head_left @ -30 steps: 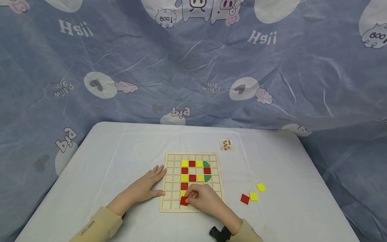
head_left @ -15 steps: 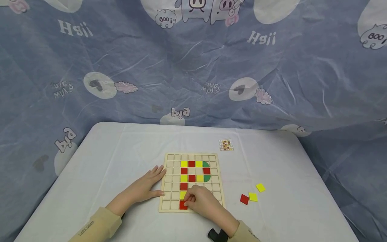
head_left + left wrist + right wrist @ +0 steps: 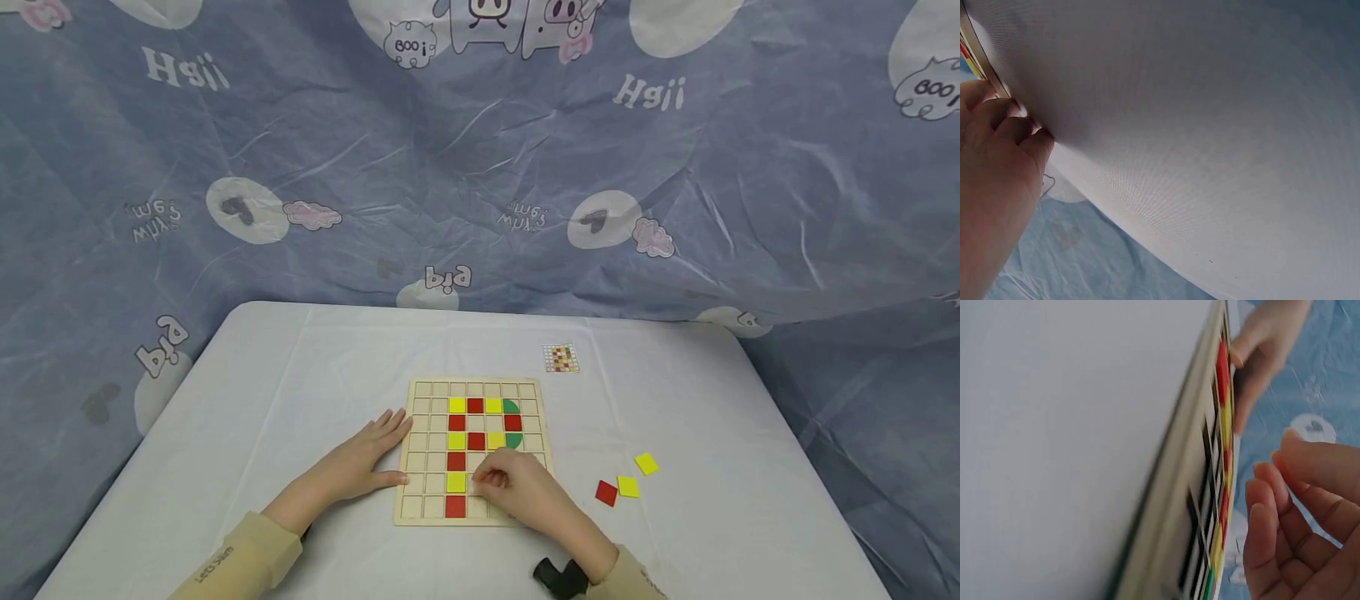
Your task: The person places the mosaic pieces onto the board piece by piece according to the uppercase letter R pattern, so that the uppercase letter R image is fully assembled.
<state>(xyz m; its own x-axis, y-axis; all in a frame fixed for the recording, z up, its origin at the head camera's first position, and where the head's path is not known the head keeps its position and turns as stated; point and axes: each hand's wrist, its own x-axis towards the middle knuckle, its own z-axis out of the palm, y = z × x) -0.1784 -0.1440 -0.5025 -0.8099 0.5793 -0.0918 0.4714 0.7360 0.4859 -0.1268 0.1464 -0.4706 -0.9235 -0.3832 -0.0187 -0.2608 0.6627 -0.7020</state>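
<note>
Hovering over the wooden grid board point(image 3: 420, 508) near the table's front edge, right hand point(image 3: 517, 492) loosely curled, holding nothing; left hand point(image 3: 358, 467) flat, steadying it. Best keep that brace firm.

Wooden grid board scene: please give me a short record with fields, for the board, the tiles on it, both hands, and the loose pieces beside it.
board: wooden grid board lying flat on the white table
tiles on board: yellow, red and green, forming a P-like shape; lowest is a red tile
left hand: flat on the table, fingers against the board's left edge
right hand: over the board's lower right, fingers loosely curled, holding nothing
loose tiles: one red, two yellow, right of the board
pattern card: beyond the board
</note>
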